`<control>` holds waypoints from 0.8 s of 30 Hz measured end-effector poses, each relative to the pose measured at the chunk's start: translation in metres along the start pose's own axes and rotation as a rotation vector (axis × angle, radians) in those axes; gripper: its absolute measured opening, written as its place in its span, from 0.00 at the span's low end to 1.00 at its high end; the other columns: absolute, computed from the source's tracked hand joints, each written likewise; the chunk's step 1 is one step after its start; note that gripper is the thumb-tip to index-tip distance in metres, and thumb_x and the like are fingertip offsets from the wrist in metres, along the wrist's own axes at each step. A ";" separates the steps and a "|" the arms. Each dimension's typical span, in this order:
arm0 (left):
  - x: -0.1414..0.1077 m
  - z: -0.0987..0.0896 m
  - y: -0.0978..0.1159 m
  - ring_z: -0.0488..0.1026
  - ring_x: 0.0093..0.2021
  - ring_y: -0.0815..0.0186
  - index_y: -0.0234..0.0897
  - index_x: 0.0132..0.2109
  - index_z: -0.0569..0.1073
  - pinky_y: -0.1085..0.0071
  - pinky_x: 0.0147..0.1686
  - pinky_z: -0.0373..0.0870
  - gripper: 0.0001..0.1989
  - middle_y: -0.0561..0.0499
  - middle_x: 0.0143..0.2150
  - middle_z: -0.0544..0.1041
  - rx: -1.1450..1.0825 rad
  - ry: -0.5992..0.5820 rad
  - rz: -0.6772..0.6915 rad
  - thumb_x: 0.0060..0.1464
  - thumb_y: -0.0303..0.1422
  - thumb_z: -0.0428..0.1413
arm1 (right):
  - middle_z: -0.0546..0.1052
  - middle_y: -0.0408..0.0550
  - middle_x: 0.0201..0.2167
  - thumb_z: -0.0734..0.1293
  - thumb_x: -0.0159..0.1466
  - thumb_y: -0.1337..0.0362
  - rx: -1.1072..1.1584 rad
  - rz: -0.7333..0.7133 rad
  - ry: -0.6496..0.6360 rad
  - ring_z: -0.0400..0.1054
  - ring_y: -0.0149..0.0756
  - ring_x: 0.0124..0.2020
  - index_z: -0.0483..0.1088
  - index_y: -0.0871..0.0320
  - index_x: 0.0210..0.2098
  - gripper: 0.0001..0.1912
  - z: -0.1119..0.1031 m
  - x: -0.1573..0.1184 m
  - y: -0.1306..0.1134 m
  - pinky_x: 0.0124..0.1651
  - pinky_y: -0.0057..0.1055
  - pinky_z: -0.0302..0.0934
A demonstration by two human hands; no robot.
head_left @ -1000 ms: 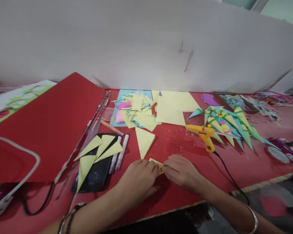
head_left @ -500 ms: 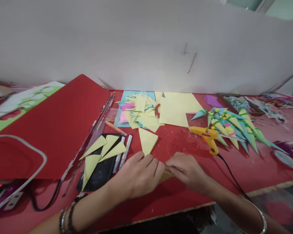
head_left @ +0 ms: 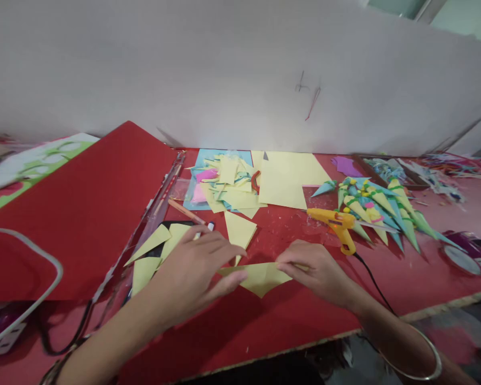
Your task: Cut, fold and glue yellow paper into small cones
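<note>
My right hand (head_left: 315, 272) pinches the right end of a yellow paper piece (head_left: 262, 278), which is partly curled and has a point facing me. At its left end, my left hand (head_left: 208, 264) has thumb and fingers apart around the paper, the thumb in front of it. Just behind lies a yellow paper triangle (head_left: 238, 230) on the red tabletop (head_left: 232, 337). Under and behind my left forearm, several cut yellow pieces (head_left: 146, 272) rest on a dark phone-like slab, mostly hidden. Marker pens beside it are largely covered by my left hand.
A yellow glue gun (head_left: 336, 222) with a black cord lies at right, before a heap of paper cones (head_left: 379, 206). Paper scraps (head_left: 228, 182) and a yellow sheet (head_left: 284, 179) lie at the back. A large red board (head_left: 76, 214) slants at left.
My left hand has moved left and its fingers have spread from a closed grip. The paper between my hands now shows wider. The right hand keeps its pinch.
</note>
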State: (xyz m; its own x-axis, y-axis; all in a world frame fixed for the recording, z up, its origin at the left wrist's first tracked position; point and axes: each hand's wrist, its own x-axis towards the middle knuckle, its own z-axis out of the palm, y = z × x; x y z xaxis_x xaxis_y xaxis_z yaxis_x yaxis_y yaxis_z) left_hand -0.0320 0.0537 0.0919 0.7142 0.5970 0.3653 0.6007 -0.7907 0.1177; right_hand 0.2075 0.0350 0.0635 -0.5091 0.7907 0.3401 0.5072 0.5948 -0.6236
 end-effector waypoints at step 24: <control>0.003 0.009 0.007 0.66 0.21 0.67 0.38 0.23 0.68 0.74 0.23 0.53 0.13 0.55 0.16 0.70 -0.034 -0.373 -0.147 0.49 0.20 0.45 | 0.66 0.39 0.15 0.58 0.55 0.74 -0.529 -0.123 0.147 0.54 0.27 0.20 0.65 0.58 0.19 0.12 0.001 0.002 0.015 0.37 0.28 0.52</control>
State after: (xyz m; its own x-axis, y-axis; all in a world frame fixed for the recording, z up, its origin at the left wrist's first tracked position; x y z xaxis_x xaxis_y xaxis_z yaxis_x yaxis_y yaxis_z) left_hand -0.0222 0.0513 0.0862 0.7064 0.7076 -0.0169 0.6987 -0.6933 0.1764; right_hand 0.2135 0.0449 0.0545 -0.5033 0.7005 0.5060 0.7493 0.6454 -0.1481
